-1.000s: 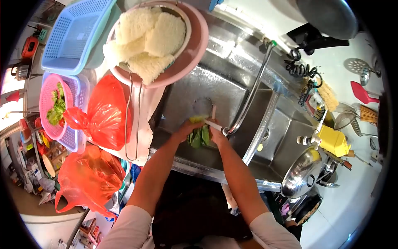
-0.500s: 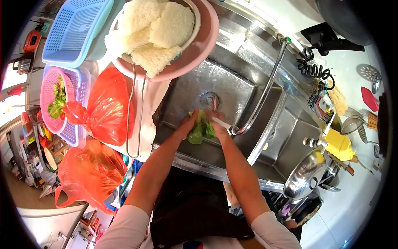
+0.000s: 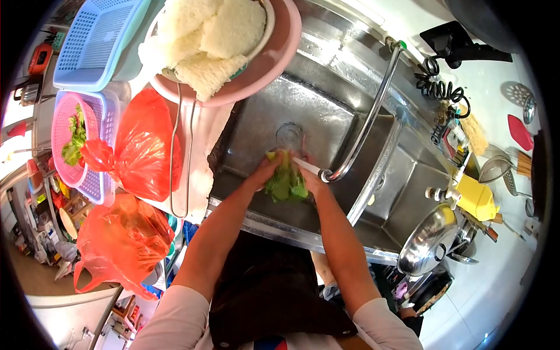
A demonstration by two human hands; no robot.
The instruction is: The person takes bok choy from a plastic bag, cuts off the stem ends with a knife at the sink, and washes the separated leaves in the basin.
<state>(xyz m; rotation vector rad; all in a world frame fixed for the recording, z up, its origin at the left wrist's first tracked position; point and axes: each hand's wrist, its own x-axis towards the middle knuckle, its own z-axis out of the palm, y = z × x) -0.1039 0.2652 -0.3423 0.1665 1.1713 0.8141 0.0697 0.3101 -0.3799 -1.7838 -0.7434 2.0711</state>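
Note:
A bunch of leafy greens [image 3: 286, 185] is held between my two hands over the metal sink basin [image 3: 245, 137]. My left hand [image 3: 266, 171] is closed round its left side, near the pale stem end, with the leaves pointing toward me. On the other side, my right hand [image 3: 310, 176] is closed against the greens; its fingers are partly hidden by the faucet's white spout end [image 3: 306, 165]. The curved steel faucet [image 3: 373, 125] reaches over from the right, its spout right above the greens. Wet shine covers the basin floor round the drain [image 3: 290, 134].
Left of the sink are a pink basin [image 3: 291, 55] bearing pale dried noodle-like sheets [image 3: 233, 29], red plastic bags [image 3: 146, 151], and a pink basket [image 3: 58, 131] with greens. A second sink compartment [image 3: 402, 192], a steel lid [image 3: 429, 242] and a yellow jug [image 3: 475, 197] are at right.
Both hands stay under the spout, and the greens' leaves now spread wider between them. The whole view has shifted slightly, with the surroundings moving up and left.

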